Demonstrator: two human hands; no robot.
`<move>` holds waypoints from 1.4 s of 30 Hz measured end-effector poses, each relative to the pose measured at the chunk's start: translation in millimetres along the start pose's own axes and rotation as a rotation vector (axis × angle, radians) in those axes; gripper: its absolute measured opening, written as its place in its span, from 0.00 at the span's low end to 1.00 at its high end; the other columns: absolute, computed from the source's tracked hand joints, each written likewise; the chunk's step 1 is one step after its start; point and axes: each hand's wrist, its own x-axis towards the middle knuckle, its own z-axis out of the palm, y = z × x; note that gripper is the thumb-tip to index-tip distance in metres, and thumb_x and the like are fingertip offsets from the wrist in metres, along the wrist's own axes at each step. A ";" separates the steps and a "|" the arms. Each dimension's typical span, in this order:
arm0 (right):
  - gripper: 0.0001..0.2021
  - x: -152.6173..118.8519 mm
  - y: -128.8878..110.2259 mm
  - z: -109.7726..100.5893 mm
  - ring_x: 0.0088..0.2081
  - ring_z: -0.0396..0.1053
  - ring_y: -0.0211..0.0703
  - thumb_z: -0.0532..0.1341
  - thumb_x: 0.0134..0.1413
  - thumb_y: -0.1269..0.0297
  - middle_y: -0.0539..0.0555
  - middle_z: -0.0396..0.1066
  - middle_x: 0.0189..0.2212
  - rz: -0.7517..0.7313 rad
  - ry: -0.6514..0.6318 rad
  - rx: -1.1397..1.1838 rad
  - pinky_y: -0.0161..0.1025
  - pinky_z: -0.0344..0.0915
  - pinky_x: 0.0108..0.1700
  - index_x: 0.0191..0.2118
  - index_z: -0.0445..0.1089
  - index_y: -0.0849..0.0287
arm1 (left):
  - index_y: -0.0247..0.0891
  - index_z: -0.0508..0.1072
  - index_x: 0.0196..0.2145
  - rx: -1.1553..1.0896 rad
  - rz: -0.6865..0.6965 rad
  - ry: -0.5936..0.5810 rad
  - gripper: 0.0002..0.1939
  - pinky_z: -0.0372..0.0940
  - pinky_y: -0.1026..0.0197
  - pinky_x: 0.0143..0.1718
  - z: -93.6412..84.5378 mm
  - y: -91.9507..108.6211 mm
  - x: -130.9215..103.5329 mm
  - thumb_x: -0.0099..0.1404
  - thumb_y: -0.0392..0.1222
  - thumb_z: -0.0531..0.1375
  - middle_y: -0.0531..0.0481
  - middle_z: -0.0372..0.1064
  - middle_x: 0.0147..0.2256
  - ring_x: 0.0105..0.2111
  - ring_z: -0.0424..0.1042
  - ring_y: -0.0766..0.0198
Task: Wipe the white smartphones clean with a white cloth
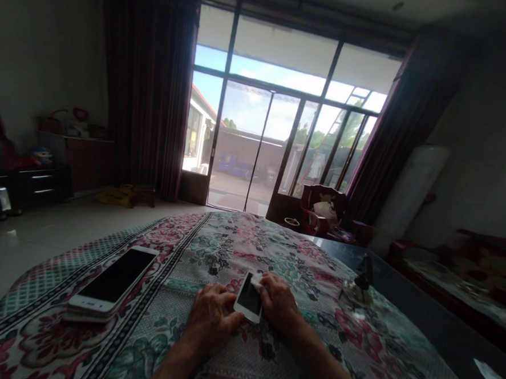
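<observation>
A flowered cloth (233, 240) covers the counter (433, 320); two white phones (112, 281) (250, 298) and a small dark clip (364, 276) lie there.

Glossy-screened phone (250, 297), matt woven cloth (215, 250)

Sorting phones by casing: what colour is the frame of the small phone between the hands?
White, with a dark screen: the small phone, head view.

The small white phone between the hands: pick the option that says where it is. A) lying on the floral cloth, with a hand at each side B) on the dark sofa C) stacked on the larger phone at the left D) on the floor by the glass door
A: the small white phone lies on the floral cloth, with the left hand and right hand touching its sides.
</observation>
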 end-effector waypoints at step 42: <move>0.14 -17.5 -27.9 0.9 0.56 0.62 0.44 0.53 0.59 0.70 0.53 0.70 0.52 -0.074 -0.035 0.035 0.42 0.52 0.61 0.43 0.75 0.55 | 0.52 0.77 0.44 0.048 0.113 -0.109 0.19 0.56 0.54 0.53 -1.8 -3.3 -1.7 0.51 0.46 0.64 0.51 0.71 0.49 0.51 0.66 0.53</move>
